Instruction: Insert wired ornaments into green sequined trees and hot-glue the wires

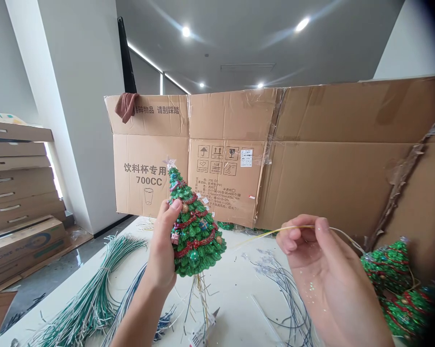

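Closest to the lens, right hand (322, 270), palm turned up and glitter on the skin, with thumb and forefinger brought together on a thin yellow wire (295, 227)! Look left and the left hand (164, 241) is clamped around the side of a little Christmas tree (199, 226), thumb pressed across the green branches, the whole thing held up above the counter (235, 299) and leaning slightly. What a tree it is: red garlands winding round, small baubles, and a clear star (170, 163) at the tip! Under its base hangs a cluster of thin wires (199, 286), yellowish and dark. The yellow wire runs from the right hand toward the tree, but its far end fades out, so whether the two join, I cannot tell.

Down on the counter, just below those wires, sits a white object (202, 332) with a touch of red, too cut off to name. To the left, a big sheaf of green and white wires (105, 289) fans out, a blue bundle (132, 296) beside it, partly behind the left forearm. On the right, grey wires with pale clear tips (292, 289), and near them a translucent stick (263, 315). Further right, two more decorated trees (387, 265) crowd together!

Behind it all stands a wall of cardboard (224, 115), a brown cloth (126, 107) draped over its top edge, and far left, stacked boxes (18, 188).
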Tool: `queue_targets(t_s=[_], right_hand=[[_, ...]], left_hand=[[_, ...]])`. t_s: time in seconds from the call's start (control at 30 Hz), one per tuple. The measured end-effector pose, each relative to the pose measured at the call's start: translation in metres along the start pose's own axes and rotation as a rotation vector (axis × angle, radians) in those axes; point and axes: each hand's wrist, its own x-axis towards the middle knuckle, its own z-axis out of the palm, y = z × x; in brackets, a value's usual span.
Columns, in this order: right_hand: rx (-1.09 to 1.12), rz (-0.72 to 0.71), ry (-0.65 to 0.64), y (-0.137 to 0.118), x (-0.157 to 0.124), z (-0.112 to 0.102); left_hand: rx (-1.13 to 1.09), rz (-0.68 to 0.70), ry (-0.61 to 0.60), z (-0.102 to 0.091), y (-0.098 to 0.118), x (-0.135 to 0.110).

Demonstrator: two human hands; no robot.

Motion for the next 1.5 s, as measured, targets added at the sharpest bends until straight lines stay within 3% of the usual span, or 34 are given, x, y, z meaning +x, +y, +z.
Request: queue_targets(t_s=[0.1,0.3,0.5,0.7,0.9,1.17,1.33,1.5], right_hand=[[-0.015,-0.022,-0.029,0.002,-0.005,0.006],[-0.013,-0.041,-0.065,0.007,-0.006,0.015],[-0.021,-0.066,-0.098,0.008,-0.007,0.015],[-0.047,-0.106,-0.131,0.008,-0.008,0.013],[-0.049,-0.142,-0.17,0.009,-0.009,0.013],[0.058,-0.155,-0.126,0.008,-0.007,0.012],[0.101,-0.102,-0.092,0.008,-0.004,0.01],[0.079,-0.109,-0.049,0.009,-0.002,0.008]], left_hand=[[0.119,0.022,0.026,0.0,0.0,0.001],[0.148,0.029,0.034,0.0,-0.001,0.0],[0.112,0.045,0.059,0.008,0.0,-0.002],[0.008,-0.065,0.072,0.015,0.006,-0.003],[-0.001,-0.008,0.162,0.014,0.007,-0.002],[-0.001,-0.103,0.044,0.013,0.008,-0.004],[0.0,-0.112,0.059,0.004,0.01,0.0],[-0.108,-0.23,-0.011,-0.005,0.014,0.007]])
